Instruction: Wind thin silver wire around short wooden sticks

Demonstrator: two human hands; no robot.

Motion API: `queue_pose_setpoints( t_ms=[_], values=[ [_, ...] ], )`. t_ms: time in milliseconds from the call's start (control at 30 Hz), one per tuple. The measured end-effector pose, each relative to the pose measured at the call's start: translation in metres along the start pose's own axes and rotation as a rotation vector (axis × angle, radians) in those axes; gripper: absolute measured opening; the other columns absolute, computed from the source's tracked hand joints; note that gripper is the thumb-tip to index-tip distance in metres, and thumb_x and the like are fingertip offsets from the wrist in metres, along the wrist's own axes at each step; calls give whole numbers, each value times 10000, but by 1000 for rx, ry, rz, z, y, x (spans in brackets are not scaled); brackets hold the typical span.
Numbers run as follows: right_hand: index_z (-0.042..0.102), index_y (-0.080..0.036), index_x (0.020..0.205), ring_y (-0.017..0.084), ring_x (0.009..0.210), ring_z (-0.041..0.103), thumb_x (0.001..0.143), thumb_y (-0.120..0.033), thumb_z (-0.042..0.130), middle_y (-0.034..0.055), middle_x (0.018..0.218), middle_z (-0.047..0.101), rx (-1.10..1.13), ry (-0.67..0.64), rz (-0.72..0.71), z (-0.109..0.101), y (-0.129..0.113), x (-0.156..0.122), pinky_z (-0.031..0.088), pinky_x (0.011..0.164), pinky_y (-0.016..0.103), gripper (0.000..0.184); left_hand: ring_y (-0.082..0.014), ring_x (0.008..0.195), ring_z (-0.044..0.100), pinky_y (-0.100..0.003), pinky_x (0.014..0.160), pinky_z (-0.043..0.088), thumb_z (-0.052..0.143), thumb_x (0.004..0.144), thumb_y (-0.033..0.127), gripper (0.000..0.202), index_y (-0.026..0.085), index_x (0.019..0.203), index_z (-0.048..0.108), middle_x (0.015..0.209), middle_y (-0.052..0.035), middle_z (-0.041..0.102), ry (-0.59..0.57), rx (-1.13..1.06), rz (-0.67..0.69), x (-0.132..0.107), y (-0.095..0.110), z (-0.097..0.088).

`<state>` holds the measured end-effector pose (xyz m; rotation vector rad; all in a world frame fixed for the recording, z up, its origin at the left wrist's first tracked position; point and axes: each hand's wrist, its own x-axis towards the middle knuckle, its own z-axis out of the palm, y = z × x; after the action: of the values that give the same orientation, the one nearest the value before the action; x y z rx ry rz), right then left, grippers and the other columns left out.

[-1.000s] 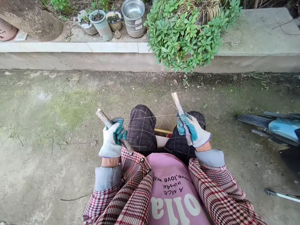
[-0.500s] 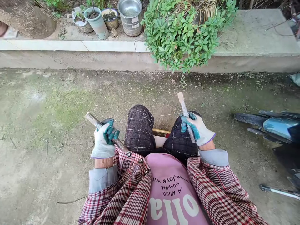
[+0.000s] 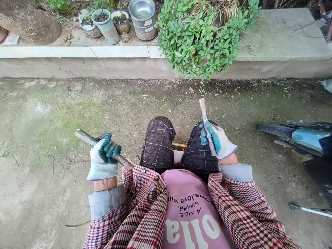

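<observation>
My left hand (image 3: 104,157), in a white glove with teal-coated fingers, is closed around a rough wooden stick (image 3: 85,136). Thin wire is wound around that stick just above the fist. In a matching glove, my right hand (image 3: 219,140) grips a second, paler stick (image 3: 203,110), which stands nearly upright and has wire coiled along its upper half. A thin wire (image 3: 137,132) runs taut between the two sticks, passing over my knees (image 3: 158,136). My palms and the parts of the sticks inside the fists are hidden.
A low ledge (image 3: 114,67) crosses ahead, bearing potted plants, a metal pot (image 3: 142,20) and a leafy bush (image 3: 197,41). To the right is a blue wheeled vehicle (image 3: 308,140), partly in view. Twigs (image 3: 53,166) lie on the mossy ground at left.
My left hand has moved left and slightly down with its stick, so the wire span is longer. My right hand has barely shifted; its stick stands a little more upright.
</observation>
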<state>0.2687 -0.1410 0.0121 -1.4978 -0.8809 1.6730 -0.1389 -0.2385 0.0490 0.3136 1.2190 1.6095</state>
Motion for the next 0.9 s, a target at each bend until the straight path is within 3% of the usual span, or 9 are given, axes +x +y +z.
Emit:
queue_pose_setpoints(
  t_ms=[167, 300, 367, 467, 567, 700, 767, 800, 900],
  values=[
    [593, -240, 814, 122, 429, 509, 755, -612, 790, -42, 568, 604, -151, -32, 54, -13, 12, -13, 458, 414, 259, 425, -50, 363, 354, -184, 353, 375, 852, 673, 198, 240, 178, 866, 710, 497, 95, 493, 168, 295, 122, -3, 13, 20],
    [636, -255, 704, 182, 480, 595, 646, -437, 861, -1, 585, 676, -395, -130, 91, -33, 31, -20, 513, 454, 309, 295, -46, 355, 404, -195, 341, 426, 778, 769, 241, 142, 188, 898, 752, 669, 18, 710, 154, 410, 272, 7, 44, 26],
    [725, -279, 750, 267, 696, 724, 599, -368, 848, 44, 775, 788, -693, -168, 4, -42, 29, -16, 622, 673, 409, 215, -51, 349, 392, -210, 323, 432, 773, 790, 252, 147, 166, 906, 744, 669, 6, 707, 91, 418, 318, 11, 59, 33],
    [794, -290, 861, 367, 952, 758, 666, -346, 784, 92, 981, 825, -867, -74, -166, -39, 4, -15, 578, 979, 576, 203, -61, 354, 407, -222, 327, 448, 811, 801, 280, 215, 141, 949, 738, 659, 1, 682, -22, 431, 312, 9, 69, 58],
    [797, -305, 1142, 348, 1176, 728, 847, -355, 707, 76, 1243, 799, -763, -98, -423, 2, -35, -31, 494, 1146, 567, 313, -87, 365, 455, -238, 335, 465, 819, 787, 283, 230, 152, 960, 742, 658, -4, 669, -81, 454, 262, -1, 63, 94],
    [720, -300, 1316, 279, 1115, 755, 907, -368, 738, 67, 1313, 766, -283, -361, -484, 94, -61, -59, 594, 1031, 465, 414, -124, 403, 537, -252, 358, 469, 816, 738, 272, 260, 131, 945, 745, 662, -20, 682, -178, 475, 151, -18, 39, 139],
    [735, -286, 1260, 266, 1042, 755, 766, -332, 884, 51, 1198, 800, -296, -508, -477, 128, -55, -65, 613, 966, 435, 518, -128, 433, 566, -246, 391, 478, 828, 703, 250, 261, 121, 915, 747, 660, -20, 674, -187, 477, 135, -23, 28, 152],
    [758, -279, 1166, 244, 934, 753, 726, -314, 903, 36, 1083, 812, -309, -571, -416, 138, -50, -66, 628, 874, 406, 465, -128, 447, 577, -244, 409, 485, 833, 696, 247, 258, 119, 903, 746, 661, -19, 669, -187, 475, 131, -24, 24, 156],
    [765, -240, 937, 131, 516, 551, 807, -392, 804, -23, 665, 678, -166, -570, -141, 139, -35, -65, 487, 489, 269, 204, -136, 493, 617, -252, 460, 528, 847, 699, 263, 270, 125, 902, 733, 684, -22, 678, -180, 474, 131, -20, 15, 156]
  ],
)
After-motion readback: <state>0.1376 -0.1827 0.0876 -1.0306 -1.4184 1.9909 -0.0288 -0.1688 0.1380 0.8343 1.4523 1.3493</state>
